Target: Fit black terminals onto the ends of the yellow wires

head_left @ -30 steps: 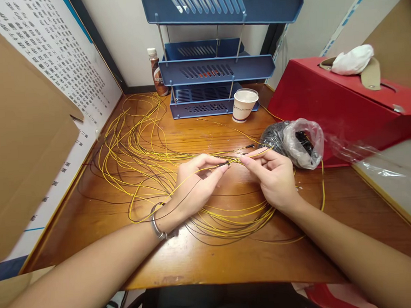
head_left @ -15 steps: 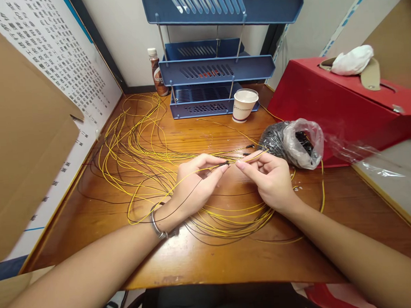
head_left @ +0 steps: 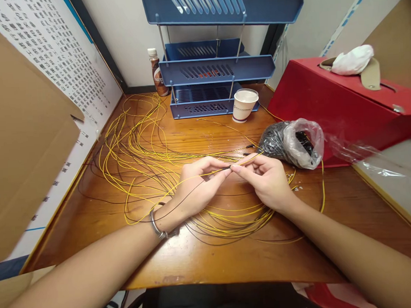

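Left hand (head_left: 196, 186) pinches thin yellow wire (head_left: 206, 174) with small black tip, above glossy wooden desk (head_left: 214, 259). Right hand (head_left: 265, 178) pinches second yellow wire end (head_left: 249, 158); fingertips meet mid-desk. Loose yellow/black wire loops (head_left: 136, 153) sprawl beneath. Behind: crinkled plastic bag (head_left: 296, 142), paper cup (head_left: 244, 105), blue slotted trays (head_left: 215, 70), red box (head_left: 343, 101).

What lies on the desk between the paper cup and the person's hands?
In the head view, between the paper cup and the hands, left and right, only thin yellow wires cross bare wood.
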### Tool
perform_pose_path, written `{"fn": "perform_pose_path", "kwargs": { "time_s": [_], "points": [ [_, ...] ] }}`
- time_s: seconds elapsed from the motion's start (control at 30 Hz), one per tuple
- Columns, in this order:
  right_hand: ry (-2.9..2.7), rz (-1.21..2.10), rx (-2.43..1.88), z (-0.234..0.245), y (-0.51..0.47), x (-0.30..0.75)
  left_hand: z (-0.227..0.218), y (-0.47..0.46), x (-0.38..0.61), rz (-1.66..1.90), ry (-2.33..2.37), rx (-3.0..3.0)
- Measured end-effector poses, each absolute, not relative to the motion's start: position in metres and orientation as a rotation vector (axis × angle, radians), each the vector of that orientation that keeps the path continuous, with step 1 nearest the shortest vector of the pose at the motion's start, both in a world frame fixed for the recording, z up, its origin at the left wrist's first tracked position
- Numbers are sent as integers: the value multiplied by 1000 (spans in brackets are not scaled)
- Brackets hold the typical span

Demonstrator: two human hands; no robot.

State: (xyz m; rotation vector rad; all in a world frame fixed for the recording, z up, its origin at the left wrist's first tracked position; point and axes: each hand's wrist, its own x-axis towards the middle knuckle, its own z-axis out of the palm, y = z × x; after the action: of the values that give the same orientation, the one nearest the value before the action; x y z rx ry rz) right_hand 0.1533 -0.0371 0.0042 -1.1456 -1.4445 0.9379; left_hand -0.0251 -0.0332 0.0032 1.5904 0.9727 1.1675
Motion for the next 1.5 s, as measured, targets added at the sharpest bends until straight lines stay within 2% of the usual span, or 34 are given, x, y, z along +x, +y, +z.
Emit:
{"fn": "perform_pose_path", "kwargs": {
  "time_s": [0.97, 1.5],
  "points": [
    [-1344, 806, -1175, 5, -37, 147, 1, -28, -26, 1207, 1076, 1519],
    [-1235, 967, -1208, 19, -8, 125, 3, -11, -30, 1297, 1093, 1447]
  ]
}}
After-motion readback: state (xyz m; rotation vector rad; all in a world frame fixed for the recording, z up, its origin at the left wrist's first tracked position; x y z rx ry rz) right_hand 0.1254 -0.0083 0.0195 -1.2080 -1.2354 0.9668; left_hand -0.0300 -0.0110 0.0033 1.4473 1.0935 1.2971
